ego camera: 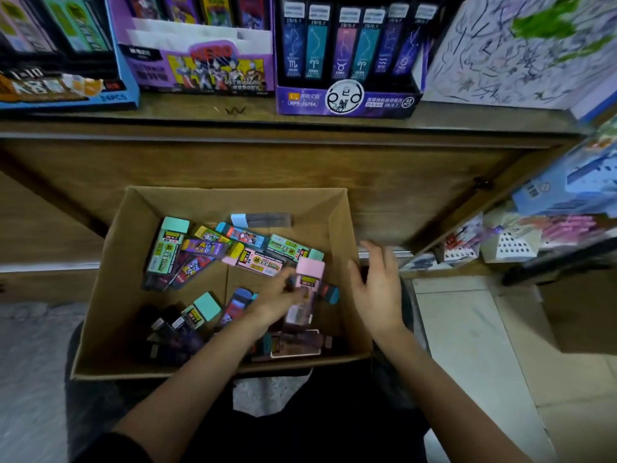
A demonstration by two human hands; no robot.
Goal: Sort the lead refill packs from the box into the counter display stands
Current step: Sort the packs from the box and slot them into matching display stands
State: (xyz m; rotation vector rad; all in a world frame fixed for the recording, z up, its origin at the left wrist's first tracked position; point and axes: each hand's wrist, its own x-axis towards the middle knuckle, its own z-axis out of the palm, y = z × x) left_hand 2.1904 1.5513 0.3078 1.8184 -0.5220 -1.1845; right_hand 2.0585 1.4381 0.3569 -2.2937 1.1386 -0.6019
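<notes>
**Step: pick from box.** The pink-capped pack (309, 289) sits upright above the loose refill packs (167, 252) in the box (110, 295). Your left grip (277, 297) is curled round its lower half, though blur hides the exact finger contact. Your right grip (377, 285) is spread and empty, just beside the pack, over the box's right wall. Next, prob.: lift the pack clear and match its artwork to one of the display stands (347, 101) on the table (233, 111).

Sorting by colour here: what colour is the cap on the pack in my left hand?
Pink cap on the pack, clearest in the head view.
</notes>
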